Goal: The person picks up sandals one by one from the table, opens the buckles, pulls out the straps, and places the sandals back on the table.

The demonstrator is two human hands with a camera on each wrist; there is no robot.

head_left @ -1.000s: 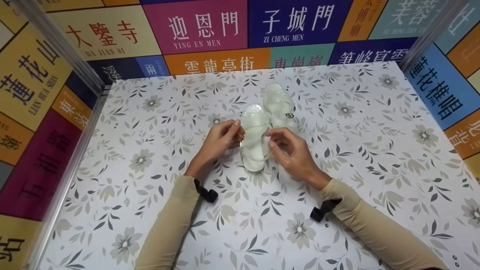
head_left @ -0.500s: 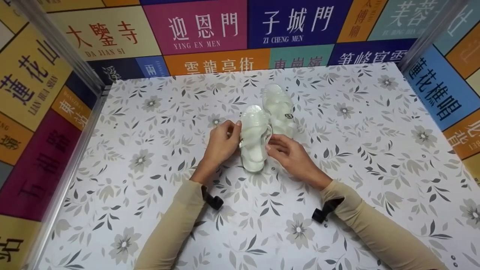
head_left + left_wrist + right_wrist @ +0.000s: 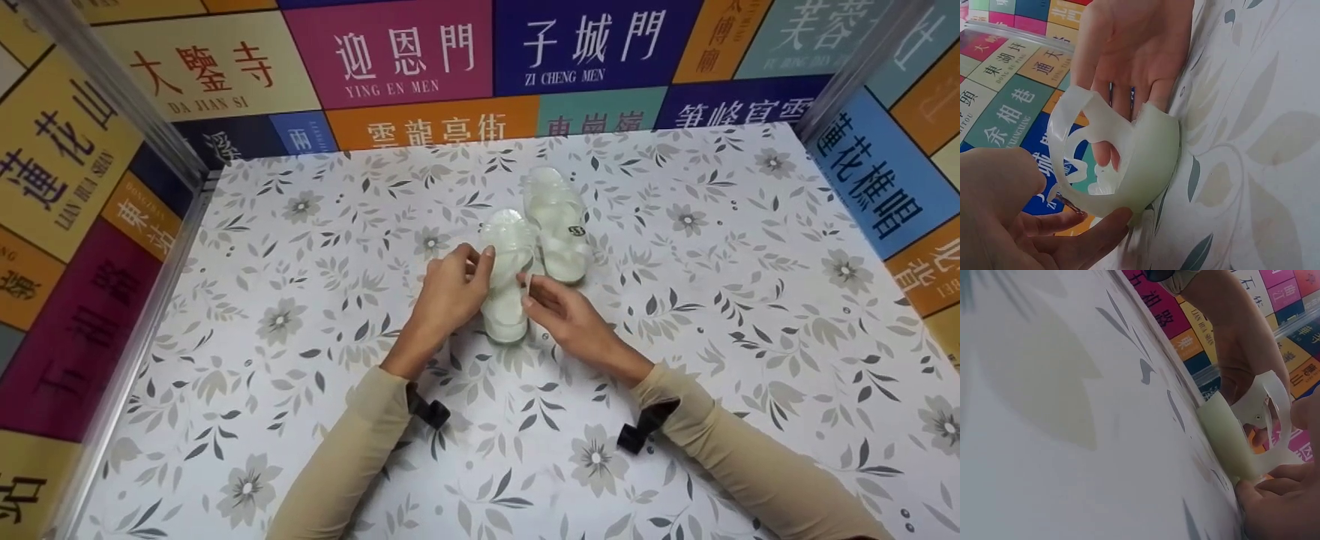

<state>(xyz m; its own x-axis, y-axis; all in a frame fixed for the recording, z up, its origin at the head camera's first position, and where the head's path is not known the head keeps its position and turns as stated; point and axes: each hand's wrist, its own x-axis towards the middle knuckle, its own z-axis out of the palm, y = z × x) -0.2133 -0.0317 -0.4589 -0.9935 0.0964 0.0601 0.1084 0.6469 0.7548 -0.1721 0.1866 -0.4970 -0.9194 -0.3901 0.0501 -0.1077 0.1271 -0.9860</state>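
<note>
A pale, milky-green sandal lies sole down between the hands, toe away from the body. My left hand holds its left side, thumb over the strap. In the left wrist view, the fingers of that hand rest along the sole beside a small brownish metal buckle. From the right, my right hand pinches at the strap near the middle of the sandal. In the right wrist view its fingers lie against the sole's side and the strap arches up. Another matching sandal, with a dark round mark, lies behind to the right.
The table has a white cover with grey leaves and flowers. Panels with coloured lettering stand along its back and both sides. A small black camera sits on each wrist.
The left hand has shifted right, over the near sandal's strap. The right hand has moved slightly left and down with the strap, uncovering the far sandal's heel.
</note>
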